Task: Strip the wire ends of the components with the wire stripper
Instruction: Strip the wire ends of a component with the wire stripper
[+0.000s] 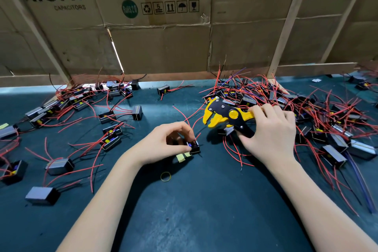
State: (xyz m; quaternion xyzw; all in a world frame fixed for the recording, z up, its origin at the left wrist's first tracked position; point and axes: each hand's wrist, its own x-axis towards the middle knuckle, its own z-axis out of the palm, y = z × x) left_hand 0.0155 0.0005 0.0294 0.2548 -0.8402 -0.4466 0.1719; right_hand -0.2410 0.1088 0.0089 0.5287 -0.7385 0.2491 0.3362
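1. Left hand (163,143) pinching small black box-shaped component with red wire leads (194,146) against dark green tabletop (204,210); leads pointed up toward tool, presumably for feeding.
2. Right hand (270,129) gripping handles of yellow-and-black wire stripper (225,115), just right of component; tool's mouth parted, facing left, no wire in it yet.
3. Tangled pile of red-wired components (286,100) behind and right; loose leads could snag.
4. Scattered components (61,104) far left; yellow rubber band (165,176) near.
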